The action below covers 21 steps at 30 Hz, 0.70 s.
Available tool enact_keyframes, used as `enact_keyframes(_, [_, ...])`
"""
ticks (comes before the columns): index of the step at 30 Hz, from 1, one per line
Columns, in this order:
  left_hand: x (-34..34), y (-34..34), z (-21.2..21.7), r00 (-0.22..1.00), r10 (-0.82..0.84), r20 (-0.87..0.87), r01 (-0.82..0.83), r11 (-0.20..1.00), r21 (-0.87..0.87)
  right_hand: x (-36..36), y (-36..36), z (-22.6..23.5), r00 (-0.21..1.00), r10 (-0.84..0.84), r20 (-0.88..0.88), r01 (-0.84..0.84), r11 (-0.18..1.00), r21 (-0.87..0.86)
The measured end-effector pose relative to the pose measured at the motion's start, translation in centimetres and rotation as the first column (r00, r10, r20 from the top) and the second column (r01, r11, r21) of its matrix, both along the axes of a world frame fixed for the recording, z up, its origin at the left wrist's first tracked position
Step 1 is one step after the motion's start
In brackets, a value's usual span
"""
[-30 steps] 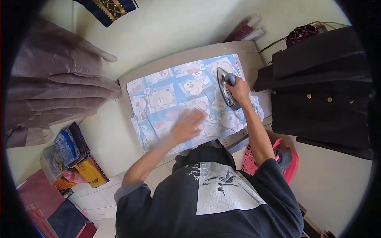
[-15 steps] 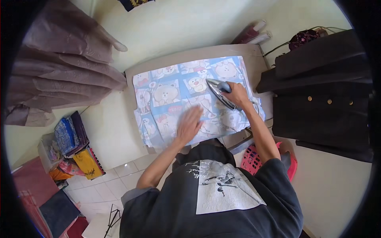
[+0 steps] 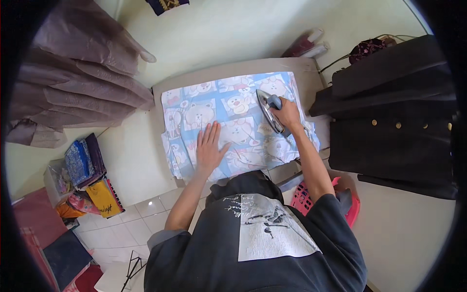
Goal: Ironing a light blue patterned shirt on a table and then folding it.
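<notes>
A light-blue cloth (image 3: 238, 124) printed with cartoon bears is spread over a beige padded ironing surface (image 3: 233, 69). Some creases show toward its near edge and right side. My right hand (image 3: 287, 115) is wrapped round the handle of a clothes iron (image 3: 267, 109). The iron stands on the right part of the cloth with its tip pointing away from me. My left hand (image 3: 210, 151) lies flat on the near left part of the cloth, fingers spread and pointing away. The iron's soleplate is hidden beneath it.
Dark garments with gold buttons (image 3: 389, 131) hang at the right. Below them stands a pink basket (image 3: 352, 207). Mauve curtains (image 3: 92, 78) hang at the far left, above folded fabrics (image 3: 80, 160). Rolled material (image 3: 306, 45) leans by the far wall.
My left hand has moved left across the cloth and now lies flat. The iron, still in my right hand, has shifted slightly away and turned a little more upright in the picture.
</notes>
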<state>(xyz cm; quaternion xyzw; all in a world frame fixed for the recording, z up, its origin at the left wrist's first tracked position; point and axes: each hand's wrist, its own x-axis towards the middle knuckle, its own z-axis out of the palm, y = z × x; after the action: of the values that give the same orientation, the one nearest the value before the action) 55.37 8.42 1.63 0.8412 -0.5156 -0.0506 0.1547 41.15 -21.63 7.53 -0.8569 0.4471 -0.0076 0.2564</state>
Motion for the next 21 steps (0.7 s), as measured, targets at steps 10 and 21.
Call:
enact_keyframes(10, [0.0, 0.8, -0.5, 0.977, 0.191, -0.099, -0.212, 0.931, -0.296, 0.2, -0.1, 0.1, 1.000, -0.004, -0.004, 0.004, 1.000, -0.018])
enact_keyframes(21, [0.6, 1.9, -1.1, 0.917, 0.238, -0.319, -0.329, 0.904, -0.272, -0.2, -0.2, 0.1, 0.999, 0.029, 0.028, -0.029, 1.000, 0.008])
